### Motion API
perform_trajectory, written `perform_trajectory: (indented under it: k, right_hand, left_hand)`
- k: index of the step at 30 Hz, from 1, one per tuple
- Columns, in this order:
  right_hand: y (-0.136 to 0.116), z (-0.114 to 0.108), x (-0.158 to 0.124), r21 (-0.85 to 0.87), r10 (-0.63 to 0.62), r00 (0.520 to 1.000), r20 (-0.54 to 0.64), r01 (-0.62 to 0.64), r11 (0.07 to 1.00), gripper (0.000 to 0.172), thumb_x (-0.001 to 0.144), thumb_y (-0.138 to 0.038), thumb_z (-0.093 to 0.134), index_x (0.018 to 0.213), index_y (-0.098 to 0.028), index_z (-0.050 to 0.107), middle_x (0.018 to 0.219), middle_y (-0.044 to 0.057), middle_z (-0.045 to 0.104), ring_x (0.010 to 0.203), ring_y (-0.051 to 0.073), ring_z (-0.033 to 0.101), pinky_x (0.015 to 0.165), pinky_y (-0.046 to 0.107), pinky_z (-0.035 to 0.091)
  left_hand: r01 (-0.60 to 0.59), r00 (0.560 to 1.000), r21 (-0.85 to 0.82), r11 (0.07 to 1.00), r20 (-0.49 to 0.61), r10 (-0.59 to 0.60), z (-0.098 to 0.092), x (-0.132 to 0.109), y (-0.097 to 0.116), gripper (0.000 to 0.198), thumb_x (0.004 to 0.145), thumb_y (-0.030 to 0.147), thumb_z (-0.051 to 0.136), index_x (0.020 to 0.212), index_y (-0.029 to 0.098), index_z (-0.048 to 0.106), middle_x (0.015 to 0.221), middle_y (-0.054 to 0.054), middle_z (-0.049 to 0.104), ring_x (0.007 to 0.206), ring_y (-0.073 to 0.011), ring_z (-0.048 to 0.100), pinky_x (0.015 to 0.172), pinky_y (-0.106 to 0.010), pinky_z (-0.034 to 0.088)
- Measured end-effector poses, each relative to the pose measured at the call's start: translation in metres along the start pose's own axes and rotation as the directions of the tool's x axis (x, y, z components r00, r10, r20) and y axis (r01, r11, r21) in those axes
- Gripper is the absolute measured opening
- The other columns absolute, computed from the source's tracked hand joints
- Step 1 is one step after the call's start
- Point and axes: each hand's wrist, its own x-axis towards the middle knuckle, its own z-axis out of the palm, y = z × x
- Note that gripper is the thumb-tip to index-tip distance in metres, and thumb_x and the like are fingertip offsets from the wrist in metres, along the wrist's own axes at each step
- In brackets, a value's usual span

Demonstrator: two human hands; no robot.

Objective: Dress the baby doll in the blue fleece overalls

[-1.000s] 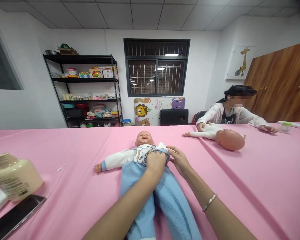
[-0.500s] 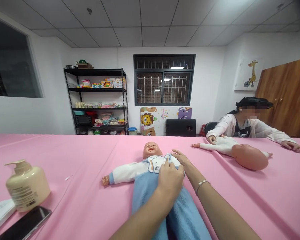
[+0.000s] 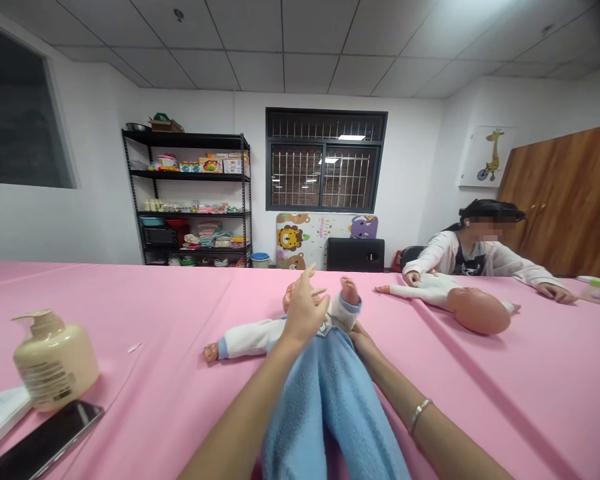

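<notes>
Since a half second ago, the left hand point(image 3: 307, 310) has risen off the doll's chest, and the doll's small bare hand point(image 3: 350, 291) now shows beyond a raised white sleeve with a light-blue cuff point(image 3: 351, 308). Smiling-faced a moment earlier, the plastic baby doll in white-and-light-blue fleece clothes point(image 3: 340, 380) lies on its back on the pink cloth-covered table point(image 3: 150, 413), directly before the person, its head largely hidden by the left hand. That hand's fingers are spread and apart, seemingly holding nothing. The right hand point(image 3: 363, 340), below a silver bracelet point(image 3: 420, 417), is beside the doll's raised arm; its fingertips are hidden, so whether they grip the sleeve cannot be told. A cream pump bottle point(image 3: 55, 360) and a black smartphone point(image 3: 45, 437) stand and lie at left. Across the table, a co-worker's hand point(image 3: 413, 279) touches a second, white-clothed doll point(image 3: 480, 312).
</notes>
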Motion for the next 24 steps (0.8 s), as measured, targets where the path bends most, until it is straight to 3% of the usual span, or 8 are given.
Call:
perform_trajectory:
  k: [3,5,8,11,14,16,20,24]
  right_hand:
    - [-0.011,-0.004,-0.014,0.051,0.014,1.000,0.004,-0.014,0.999,0.034,0.055,-0.016,0.069,0.089,-0.016,0.060,0.088,0.003,0.066,0.085,0.020,0.060,0.071,0.026,0.052]
    - [-0.015,-0.007,-0.016,0.190,0.025,1.000,0.015,-0.028,0.981,0.034,0.061,-0.023,0.070,0.092,-0.016,0.059,0.096,0.005,0.064,0.096,0.021,0.058,0.082,0.028,0.051]
    - [-0.014,-0.013,-0.014,0.374,0.098,0.995,0.003,-0.092,0.923,0.038,0.069,-0.035,0.066,0.100,-0.017,0.055,0.102,0.006,0.062,0.104,0.021,0.055,0.088,0.031,0.050]
    - [-0.007,-0.020,-0.009,0.418,0.147,0.989,-0.023,-0.124,0.900,0.038,0.075,-0.039,0.062,0.105,-0.018,0.052,0.104,0.007,0.061,0.102,0.021,0.057,0.087,0.032,0.052]
    - [-0.002,-0.025,-0.008,0.427,0.161,0.984,-0.071,-0.116,0.897,0.034,0.078,-0.034,0.060,0.107,-0.018,0.050,0.101,0.007,0.062,0.097,0.021,0.060,0.084,0.032,0.054]
    - [-0.002,-0.028,-0.007,0.427,0.204,0.972,-0.114,-0.137,0.894,0.029,0.081,-0.031,0.058,0.104,-0.017,0.049,0.094,0.007,0.063,0.090,0.021,0.062,0.079,0.033,0.055]
    - [-0.002,-0.030,-0.009,0.428,0.279,0.942,-0.185,-0.178,0.886,0.017,0.085,-0.026,0.051,0.098,-0.014,0.050,0.088,0.009,0.063,0.083,0.020,0.063,0.072,0.030,0.056]
    - [-0.003,-0.031,-0.016,0.289,0.278,0.952,-0.129,-0.232,0.929,0.018,0.085,-0.028,0.052,0.091,-0.012,0.054,0.091,0.013,0.063,0.083,0.019,0.063,0.070,0.027,0.055]
  left_hand:
    - [0.132,0.991,-0.011,0.991,0.027,-0.132,-0.015,-0.001,-0.011,0.047,0.080,0.017,0.049,0.125,0.014,0.035,0.119,-0.014,0.052,0.091,-0.0161,0.060,0.080,-0.027,0.047]
    - [0.232,0.965,0.166,0.958,0.081,-0.248,-0.026,-0.010,-0.022,0.032,0.084,0.032,0.046,0.110,0.014,0.047,0.102,-0.012,0.060,0.090,-0.0204,0.059,0.077,-0.030,0.045]
    - [0.314,0.883,0.409,0.857,0.207,-0.422,-0.041,-0.031,-0.041,0.041,0.082,0.054,0.040,0.085,0.016,0.053,0.077,-0.007,0.062,0.074,-0.0237,0.058,0.066,-0.032,0.042]
    - [0.259,0.875,0.290,0.921,0.333,-0.351,-0.052,-0.046,-0.054,0.045,0.079,0.059,0.039,0.065,0.017,0.049,0.064,-0.002,0.054,0.063,-0.0188,0.051,0.059,-0.027,0.037]
    - [0.329,0.915,0.037,0.944,0.233,-0.328,-0.058,-0.051,-0.063,0.043,0.076,0.057,0.042,0.060,0.017,0.044,0.059,0.002,0.043,0.057,-0.0144,0.042,0.055,-0.025,0.033]
    - [0.378,0.914,-0.049,0.924,0.180,-0.364,-0.058,-0.056,-0.069,0.041,0.075,0.055,0.046,0.061,0.017,0.043,0.059,0.004,0.039,0.057,-0.0130,0.038,0.055,-0.024,0.031]
    - [0.393,0.890,-0.021,0.919,0.260,-0.375,-0.054,-0.071,-0.081,0.041,0.076,0.053,0.049,0.059,0.017,0.038,0.058,0.004,0.034,0.058,-0.0124,0.035,0.056,-0.024,0.029]
    - [0.382,0.903,-0.034,0.924,0.226,-0.365,-0.054,-0.077,-0.091,0.040,0.076,0.054,0.051,0.064,0.017,0.043,0.063,0.003,0.042,0.063,-0.0139,0.041,0.061,-0.025,0.033]
